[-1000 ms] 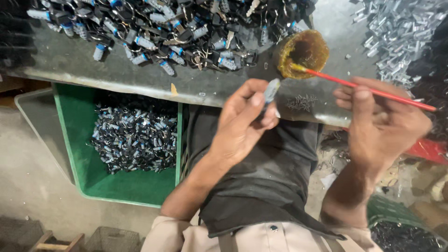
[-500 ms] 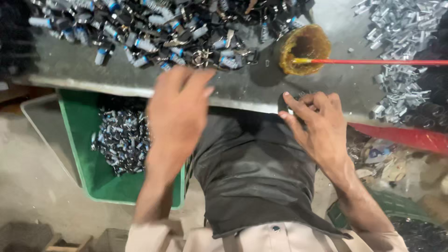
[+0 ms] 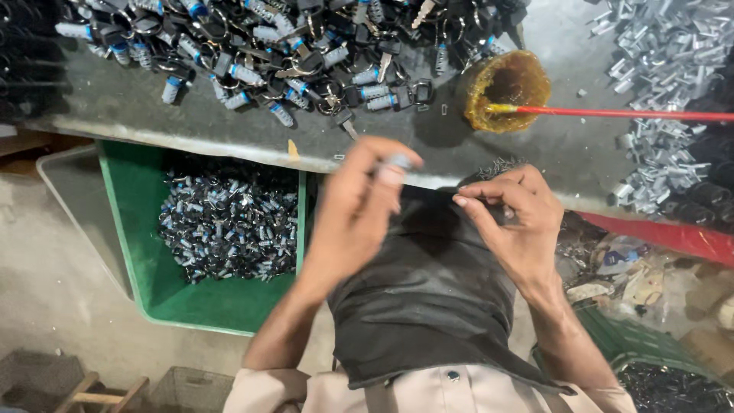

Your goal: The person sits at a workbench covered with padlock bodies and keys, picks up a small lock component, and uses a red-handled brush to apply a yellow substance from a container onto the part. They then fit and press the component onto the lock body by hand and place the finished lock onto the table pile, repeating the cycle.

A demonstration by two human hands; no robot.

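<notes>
Small metal cylinder (image 3: 397, 162) pinched in left hand (image 3: 359, 214), right hand (image 3: 514, 222) beside

- Dim, flat light overall; brightest on the silver metal clips (image 3: 665, 53) at top right.
- Left hand (image 3: 359, 206) smeared by motion blur.
- Deep shadow in the upper-left corner.
- Green bin (image 3: 130, 199) moderately sharp.

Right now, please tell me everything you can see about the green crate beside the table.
The green crate is a rectangular open-top bin, plastic by its look, with plain smooth walls. It sits low on the floor at the person's left, partly under the edge of the grey table. A heap of small black and silver parts covers its far end, while the near part of its bottom shows bare. No hand touches it.
</notes>
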